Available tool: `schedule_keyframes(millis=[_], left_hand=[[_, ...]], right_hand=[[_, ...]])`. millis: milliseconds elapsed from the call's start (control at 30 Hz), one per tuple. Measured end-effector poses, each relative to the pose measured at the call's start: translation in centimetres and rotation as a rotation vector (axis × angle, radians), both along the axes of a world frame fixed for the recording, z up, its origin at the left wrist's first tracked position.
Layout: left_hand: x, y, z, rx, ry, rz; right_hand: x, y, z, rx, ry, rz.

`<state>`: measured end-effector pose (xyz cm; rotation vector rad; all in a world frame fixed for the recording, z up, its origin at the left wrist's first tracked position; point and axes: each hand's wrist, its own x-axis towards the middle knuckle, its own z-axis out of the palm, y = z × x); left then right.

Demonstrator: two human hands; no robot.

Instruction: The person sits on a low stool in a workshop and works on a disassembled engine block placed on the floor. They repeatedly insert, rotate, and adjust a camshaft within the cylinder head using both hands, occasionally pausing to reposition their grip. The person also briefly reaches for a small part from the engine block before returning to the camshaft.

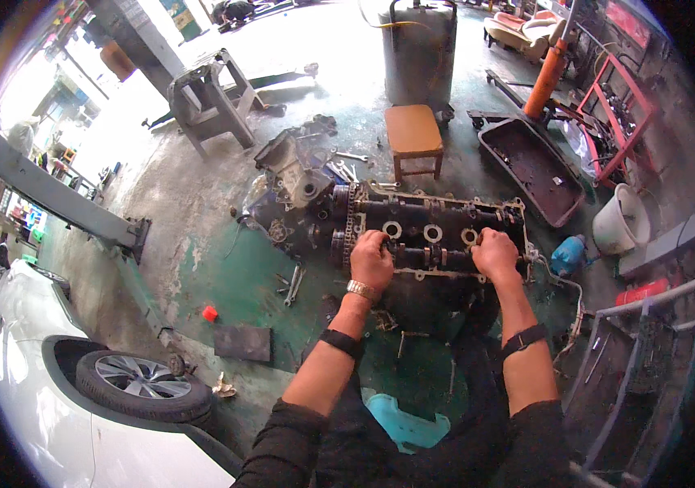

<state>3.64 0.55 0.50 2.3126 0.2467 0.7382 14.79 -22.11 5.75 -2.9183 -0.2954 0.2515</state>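
Observation:
A dark engine with its top open (455, 204) lies in front of me, with two camshafts running left to right across it and a timing chain (351, 213) at its left end. My left hand (372, 262) is closed at the left part of the nearer camshaft (433, 259). Toward the right end of that same shaft, my right hand (494, 254) is closed as well. Both sets of fingertips are partly hidden. Between the hands show pale round openings (431, 233) in a row.
Removed metal parts (290, 183) and wrenches (351, 169) lie left of and behind the engine. Beyond it stand a brown-topped stool (413, 130) and a black tray (531, 171). A blue bottle (567, 254) and white bucket (620, 221) are at right; a white car (63, 382) is at left.

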Motion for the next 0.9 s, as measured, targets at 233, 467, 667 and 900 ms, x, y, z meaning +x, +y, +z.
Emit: schedule_keyframes(millis=[233,467,667,900], left_hand=[[-0.2,-0.1,0.4,0.010,-0.047,0.023],[-0.3,-0.3,0.7,-0.033,0.014,0.031],[-0.4,-0.5,0.9,-0.036,-0.011,0.041],[-0.4,-0.5,0.8,-0.040,-0.008,0.032]], right_hand=[[-0.3,0.0,0.3,-0.073,0.030,0.009],[-0.7,0.2,1.3,-0.083,0.052,0.027],[-0.5,0.1,0.4,-0.092,-0.027,0.029],[-0.5,0.0,0.3,-0.067,-0.022,-0.002]])
